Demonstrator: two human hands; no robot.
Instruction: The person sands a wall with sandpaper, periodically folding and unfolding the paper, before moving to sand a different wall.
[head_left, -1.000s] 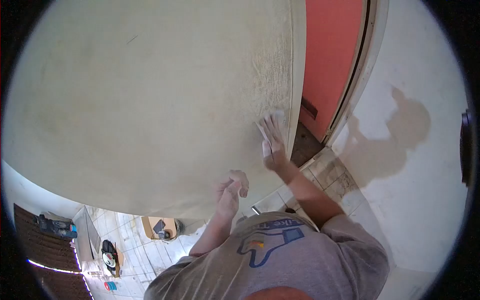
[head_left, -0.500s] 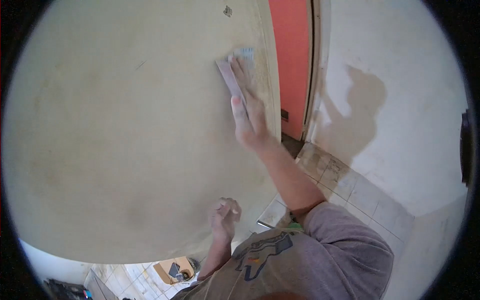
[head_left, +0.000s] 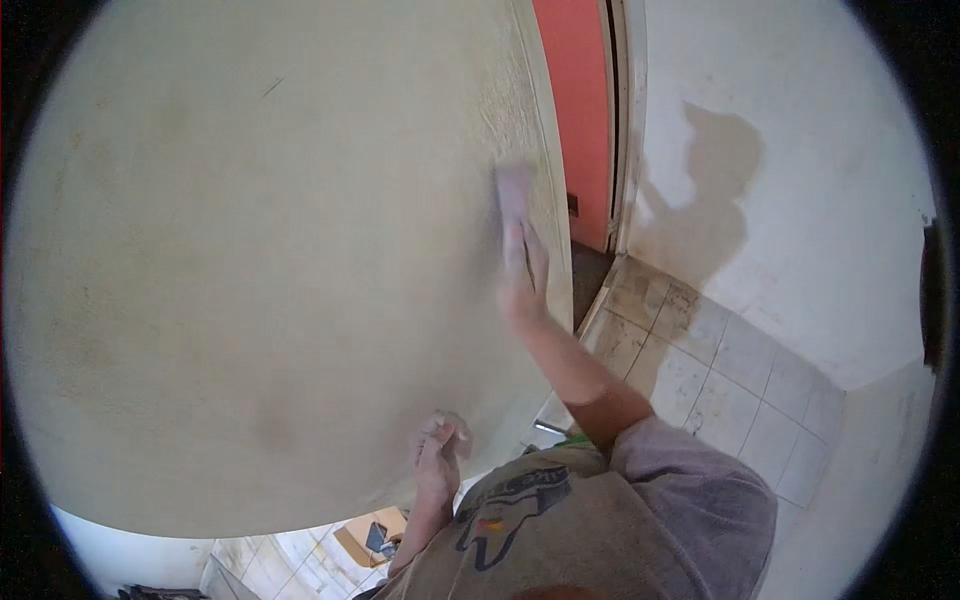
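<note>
My right hand point(head_left: 523, 270) presses a folded sheet of sandpaper point(head_left: 515, 185) against the pale plastered wall point(head_left: 280, 280), near its right edge. Motion blurs the sheet and the fingertips. The thumb lies along the sheet and the fingers reach over it. Lower down, close to the wall, my left hand point(head_left: 440, 440) is held in front of my body with its fingers curled in. Whitish dust coats it, and nothing shows in it.
Right of the wall's edge is a red door point(head_left: 575, 120) in its frame. A white wall point(head_left: 800, 200) carries my shadow. Tiles cover the floor point(head_left: 700, 370). At the lower left, an open cardboard box point(head_left: 355, 545) with dark items sits on the floor.
My right hand has moved down and slightly right along the wall with the sandpaper. My left hand stays curled in nearly the same place. The view has shifted a little.
</note>
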